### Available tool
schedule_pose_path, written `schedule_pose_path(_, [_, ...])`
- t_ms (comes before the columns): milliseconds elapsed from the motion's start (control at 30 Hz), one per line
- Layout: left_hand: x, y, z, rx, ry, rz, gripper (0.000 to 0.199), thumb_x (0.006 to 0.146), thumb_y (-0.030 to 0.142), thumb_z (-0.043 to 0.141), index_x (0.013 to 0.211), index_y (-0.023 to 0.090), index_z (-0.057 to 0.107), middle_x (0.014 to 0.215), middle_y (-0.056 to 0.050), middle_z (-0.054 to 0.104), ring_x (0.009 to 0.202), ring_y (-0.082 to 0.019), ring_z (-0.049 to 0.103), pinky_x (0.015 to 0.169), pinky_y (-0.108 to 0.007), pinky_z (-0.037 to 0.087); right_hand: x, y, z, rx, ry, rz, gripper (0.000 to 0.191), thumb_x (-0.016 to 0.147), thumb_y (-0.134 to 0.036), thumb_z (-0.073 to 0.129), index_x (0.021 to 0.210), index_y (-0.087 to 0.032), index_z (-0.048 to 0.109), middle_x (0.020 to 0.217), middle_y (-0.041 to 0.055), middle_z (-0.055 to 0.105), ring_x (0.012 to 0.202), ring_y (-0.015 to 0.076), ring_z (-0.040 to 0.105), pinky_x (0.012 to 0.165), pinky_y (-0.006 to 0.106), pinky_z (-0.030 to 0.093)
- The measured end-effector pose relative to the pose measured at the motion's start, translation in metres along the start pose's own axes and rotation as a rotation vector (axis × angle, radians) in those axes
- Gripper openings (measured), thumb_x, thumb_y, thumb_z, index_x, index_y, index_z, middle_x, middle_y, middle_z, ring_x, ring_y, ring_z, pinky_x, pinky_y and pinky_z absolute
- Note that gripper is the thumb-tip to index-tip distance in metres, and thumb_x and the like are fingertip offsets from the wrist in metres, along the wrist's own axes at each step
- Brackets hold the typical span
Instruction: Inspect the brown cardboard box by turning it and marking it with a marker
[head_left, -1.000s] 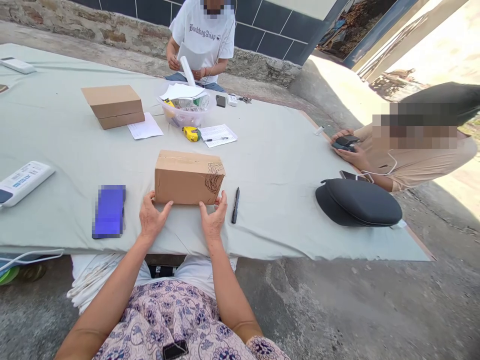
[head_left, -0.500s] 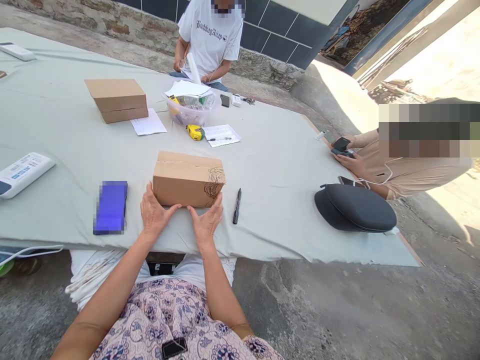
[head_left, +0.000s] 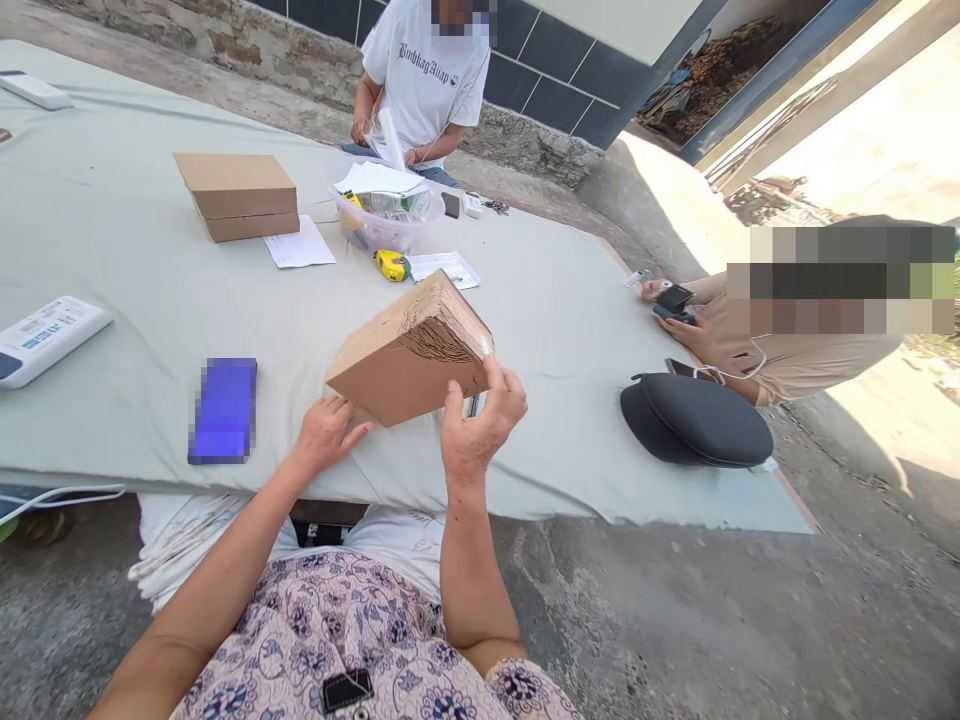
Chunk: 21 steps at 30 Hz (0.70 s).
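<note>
A brown cardboard box [head_left: 397, 350] with dark scribbled lines on it is tilted up on its left end, its right end lifted off the table. My right hand [head_left: 484, 415] grips the raised right end, thumb on the near face and fingers at the taped edge. Beside the box's lower left corner, my left hand [head_left: 326, 435] rests near the cloth with thumb and fingers apart; whether its fingertips touch the box is hard to see. A black pen [head_left: 472, 405] is mostly hidden behind the box and my right hand.
On the cloth-covered table [head_left: 555, 370] lie a blurred blue object [head_left: 225, 410], a white device [head_left: 52, 340], a black case [head_left: 694, 420], another box [head_left: 240, 195], a plastic basket [head_left: 386, 225] and a yellow tape measure [head_left: 392, 265]. One person sits opposite, another at the right.
The box has gone from lying flat between both hands to tilted, right end up. My right hand rose with it to the right; my left hand slid off its left side towards me.
</note>
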<state>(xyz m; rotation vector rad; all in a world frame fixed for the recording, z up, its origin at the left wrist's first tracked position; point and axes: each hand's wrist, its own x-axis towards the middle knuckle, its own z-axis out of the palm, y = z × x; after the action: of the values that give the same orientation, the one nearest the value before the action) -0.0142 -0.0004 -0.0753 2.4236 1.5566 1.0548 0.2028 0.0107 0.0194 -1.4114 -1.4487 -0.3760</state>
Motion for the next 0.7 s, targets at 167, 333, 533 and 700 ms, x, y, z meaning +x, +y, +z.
schedule_pose_path(167, [-0.002, 0.002, 0.004, 0.043, -0.068, 0.104, 0.023, 0.097, 0.037, 0.061, 0.095, 0.02, 0.076, 0.091, -0.01, 0.078, 0.087, -0.025, 0.073, 0.073, -0.034, 0.053, 0.013, -0.02, 0.018, 0.025, -0.058, -0.12, 0.051, 0.092, -0.035, 0.062, 0.14, -0.023, 0.05, 0.133, 0.0157, 0.056, 0.131, 0.0314, 0.054, 0.112, 0.058, 0.045])
schedule_pose_path(333, [-0.004, 0.004, 0.004, 0.024, -0.119, 0.01, 0.027, 0.095, 0.037, 0.062, 0.083, 0.019, 0.077, 0.068, -0.007, 0.073, 0.064, -0.021, 0.068, 0.058, -0.03, 0.043, 0.023, -0.028, 0.033, 0.125, -0.183, -0.182, 0.053, 0.093, -0.032, 0.058, 0.143, -0.021, 0.046, 0.141, 0.0185, 0.049, 0.14, 0.0299, 0.049, 0.112, 0.052, 0.049])
schedule_pose_path(533, [-0.009, 0.022, -0.033, -0.333, -0.241, -0.161, 0.026, 0.095, 0.038, 0.061, 0.082, 0.02, 0.075, 0.063, 0.0, 0.071, 0.054, -0.013, 0.061, 0.054, -0.024, 0.04, 0.025, -0.03, 0.034, 0.184, -0.22, -0.199, 0.052, 0.094, -0.032, 0.056, 0.145, -0.021, 0.045, 0.142, 0.0182, 0.047, 0.142, 0.0297, 0.048, 0.112, 0.052, 0.05])
schedule_pose_path(700, [-0.004, 0.032, -0.065, -0.525, 0.218, -0.169, 0.025, 0.098, 0.041, 0.06, 0.086, 0.02, 0.069, 0.067, 0.001, 0.066, 0.056, -0.011, 0.055, 0.057, -0.023, 0.045, 0.019, -0.032, 0.031, 0.209, -0.214, -0.212, 0.051, 0.095, -0.032, 0.057, 0.143, -0.022, 0.045, 0.142, 0.0179, 0.046, 0.142, 0.0299, 0.048, 0.113, 0.054, 0.051])
